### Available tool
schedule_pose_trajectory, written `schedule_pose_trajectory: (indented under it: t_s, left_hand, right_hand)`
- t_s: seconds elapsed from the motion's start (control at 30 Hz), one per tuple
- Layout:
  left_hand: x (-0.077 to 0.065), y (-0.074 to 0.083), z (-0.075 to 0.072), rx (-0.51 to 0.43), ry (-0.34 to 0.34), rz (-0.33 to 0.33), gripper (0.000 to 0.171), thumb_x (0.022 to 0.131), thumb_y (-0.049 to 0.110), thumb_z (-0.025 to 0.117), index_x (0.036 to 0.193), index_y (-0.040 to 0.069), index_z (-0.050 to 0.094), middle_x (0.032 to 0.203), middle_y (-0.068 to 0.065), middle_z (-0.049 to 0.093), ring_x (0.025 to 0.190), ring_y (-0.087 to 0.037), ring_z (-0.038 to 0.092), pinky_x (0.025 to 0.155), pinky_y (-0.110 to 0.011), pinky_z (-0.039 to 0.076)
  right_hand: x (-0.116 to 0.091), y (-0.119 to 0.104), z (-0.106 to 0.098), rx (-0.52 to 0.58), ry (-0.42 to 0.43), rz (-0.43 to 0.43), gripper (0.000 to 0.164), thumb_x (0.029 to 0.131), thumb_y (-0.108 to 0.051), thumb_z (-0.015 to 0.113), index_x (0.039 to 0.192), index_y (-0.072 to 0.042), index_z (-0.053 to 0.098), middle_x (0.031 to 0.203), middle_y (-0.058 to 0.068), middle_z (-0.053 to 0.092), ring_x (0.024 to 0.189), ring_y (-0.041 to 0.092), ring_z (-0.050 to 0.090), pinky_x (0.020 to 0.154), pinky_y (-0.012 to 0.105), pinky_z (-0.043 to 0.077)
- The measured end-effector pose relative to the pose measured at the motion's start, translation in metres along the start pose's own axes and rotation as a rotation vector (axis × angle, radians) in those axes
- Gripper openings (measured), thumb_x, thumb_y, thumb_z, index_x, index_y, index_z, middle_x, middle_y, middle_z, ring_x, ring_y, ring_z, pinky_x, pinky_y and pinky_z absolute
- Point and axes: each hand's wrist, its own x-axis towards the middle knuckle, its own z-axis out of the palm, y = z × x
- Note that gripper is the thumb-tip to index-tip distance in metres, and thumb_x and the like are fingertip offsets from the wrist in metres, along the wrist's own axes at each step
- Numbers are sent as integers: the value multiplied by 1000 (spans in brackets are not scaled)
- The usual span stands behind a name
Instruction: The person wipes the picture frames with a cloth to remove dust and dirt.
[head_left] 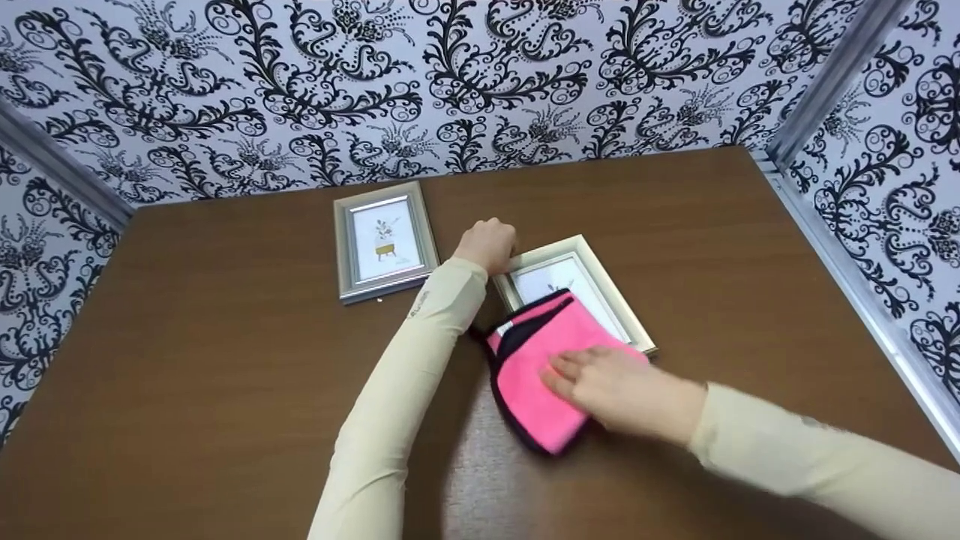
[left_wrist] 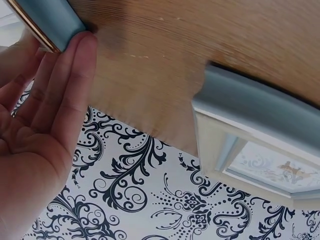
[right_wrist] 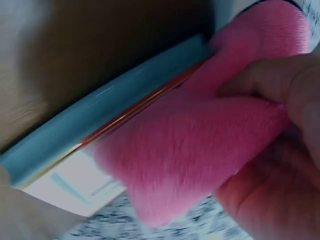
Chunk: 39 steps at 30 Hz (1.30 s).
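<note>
My left hand (head_left: 486, 245) grips the upper left corner of a cream-edged picture frame (head_left: 613, 292) that lies on the table. In the left wrist view, its fingers (left_wrist: 80, 62) press along the frame's bluish-grey side. A pink cloth (head_left: 536, 390) with black trim covers the lower left part of that frame and hangs past its near edge. My right hand (head_left: 619, 386) is on the cloth, slightly blurred. The right wrist view shows its thumb and fingers pinching the pink fabric (right_wrist: 185, 145) against the frame's edge. Part of the framed picture is hidden under the cloth.
A second picture frame (head_left: 346, 247), greyish-gold with a plant drawing, lies to the left of my left hand. Beneath everything is a brown wooden table (head_left: 210, 360). Black-and-white patterned walls (head_left: 465, 82) enclose its back and sides, with metal rails (head_left: 847, 262) at the corners.
</note>
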Motion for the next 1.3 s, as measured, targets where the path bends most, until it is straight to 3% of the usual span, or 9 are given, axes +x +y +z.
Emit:
schedule_pose_trajectory:
  t_s: [0.07,0.23,0.6,0.77,0.93,1.07,1.3]
  left_hand:
    - [-1,0,-1,8,-2,4,17,85,23,69,82,8,75,94,-14,70,90,-36,65,74,-47,54]
    - [-1,-1,-1,21,-13,13,14,85,19,68,83,8,75,94,-13,70,89,-36,65,74,-47,54]
    - [0,-1,-3,20,-32,16,10,86,15,66,81,9,72,96,-14,68,91,-34,64,74,-48,53]
    - [-2,2,-4,30,-79,3,17,85,5,62,95,12,74,107,-15,66,100,-34,61,80,-48,52]
    - [-4,3,-4,17,-82,5,25,85,4,64,106,13,74,111,-17,65,103,-35,61,82,-49,51]
    - [-5,0,-3,10,-91,16,25,84,3,64,104,16,74,110,-14,66,103,-32,61,82,-48,51]
    - [-4,-3,-2,-20,-90,67,12,83,2,61,82,11,68,99,-12,67,92,-31,62,76,-47,52]
  right_hand:
    - [-1,-13,1,-131,14,-18,47,83,-5,67,129,-6,60,130,19,57,118,32,55,93,45,46]
    - [7,-30,13,-383,150,-74,33,87,-23,63,119,-18,68,128,6,61,117,24,55,91,43,45]
    - [44,-22,23,-520,103,-12,27,92,-26,59,114,-20,72,121,4,65,114,25,57,92,43,45]
    - [68,-9,25,-574,50,85,29,94,-26,56,117,-20,71,127,7,62,120,27,54,96,45,43]
    - [83,0,27,-581,82,126,27,95,-23,54,116,-20,71,126,9,62,118,30,54,95,46,43]
    - [75,-4,28,-572,128,120,26,93,-23,56,114,-17,72,124,9,63,115,31,56,93,44,45]
    - [33,-32,23,-586,146,27,26,88,-23,61,111,-16,73,120,10,65,111,30,59,92,40,46]
